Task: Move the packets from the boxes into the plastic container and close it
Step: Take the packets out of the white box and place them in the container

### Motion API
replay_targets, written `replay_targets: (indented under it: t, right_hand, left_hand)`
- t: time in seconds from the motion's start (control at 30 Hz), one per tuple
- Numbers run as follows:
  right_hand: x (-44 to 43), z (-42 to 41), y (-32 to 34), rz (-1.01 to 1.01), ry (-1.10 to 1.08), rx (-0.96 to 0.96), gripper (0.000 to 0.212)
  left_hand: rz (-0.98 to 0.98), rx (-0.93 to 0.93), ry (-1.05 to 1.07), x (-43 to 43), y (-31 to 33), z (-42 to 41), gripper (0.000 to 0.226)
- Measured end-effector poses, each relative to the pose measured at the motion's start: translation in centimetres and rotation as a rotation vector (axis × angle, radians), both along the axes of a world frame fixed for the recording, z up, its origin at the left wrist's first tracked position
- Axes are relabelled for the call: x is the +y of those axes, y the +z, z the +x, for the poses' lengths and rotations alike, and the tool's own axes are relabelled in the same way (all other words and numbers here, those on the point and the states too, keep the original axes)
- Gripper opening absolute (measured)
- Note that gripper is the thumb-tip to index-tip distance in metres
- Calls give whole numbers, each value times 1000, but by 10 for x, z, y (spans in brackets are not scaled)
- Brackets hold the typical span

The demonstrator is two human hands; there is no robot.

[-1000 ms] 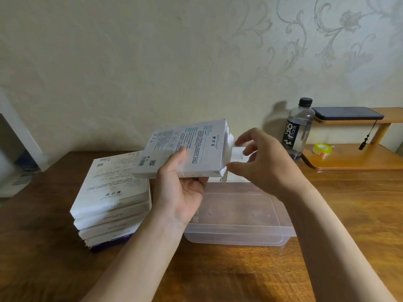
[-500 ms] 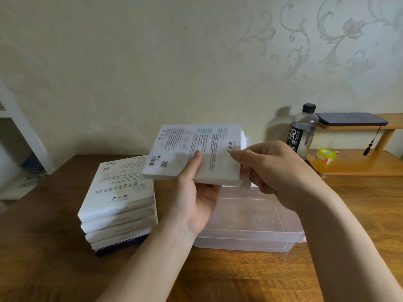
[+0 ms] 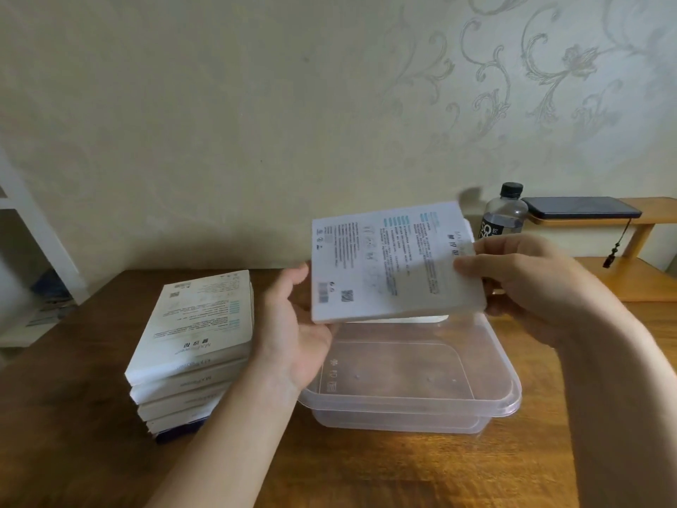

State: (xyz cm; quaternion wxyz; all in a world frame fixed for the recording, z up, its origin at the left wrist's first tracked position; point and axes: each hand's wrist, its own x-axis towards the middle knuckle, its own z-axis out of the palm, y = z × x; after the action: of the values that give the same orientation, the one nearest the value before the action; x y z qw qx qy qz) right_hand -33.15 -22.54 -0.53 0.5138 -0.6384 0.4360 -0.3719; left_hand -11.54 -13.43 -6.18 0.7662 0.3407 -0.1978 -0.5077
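Flat white printed cardboard box (image 3: 388, 265) held in both hands just above the clear rectangular plastic container (image 3: 414, 397).

The right hand (image 3: 520, 276) pinches the box's right end, thumb on top; the left hand (image 3: 300, 324) cradles its lower left corner, thumb against the edge and fingers hidden underneath. The container sits lidless on the brown wooden table (image 3: 366, 471). A stack of similar white boxes (image 3: 190, 342) stands just left of it. Behind, a clear bottle with a black cap (image 3: 503, 214) stands beside a light wooden shelf (image 3: 655, 214) carrying a dark phone (image 3: 579, 209).
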Motion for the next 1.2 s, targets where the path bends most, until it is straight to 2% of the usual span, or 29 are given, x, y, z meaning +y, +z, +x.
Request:
replay_targets:
  t: [0.07,0.17,0.27,0.37,0.5,0.57,0.77,1.0,1.13,1.2]
  right_hand:
    - [0,-10,2,-48,12,67,13]
    - [5,-14,6,-105,52,153,13]
    - [8,-9,7,-136,92,184,11]
    - [10,-4,8,-94,148,124,3]
    - [6,-2,4,23,211,32,23]
    - [2,-1,2,77,208,-6,25]
    - [-2,4,-3,149,162,-94,8]
    - [-2,8,-6,167,92,-173,24]
    - [-6,13,-9,154,-1,-248,22]
    - [-8,13,-9,86,-75,-246,23]
  left_hand:
    - [70,-98,-96,1,2,4,26]
    - [114,-261,-226,2,3,2,46]
    - [112,-352,-215,2,0,2,46]
    - [113,-331,-181,2,0,7,47]
    - [100,-338,-178,2,-3,17,48]
    - [98,-340,-174,1,-4,19,45]
    - [115,-342,-142,0,-4,18,39]
    - [127,-319,-101,-1,-7,18,41]
    - [124,-318,-77,-1,-6,18,38]
    - [129,-317,-71,-1,-6,19,38]
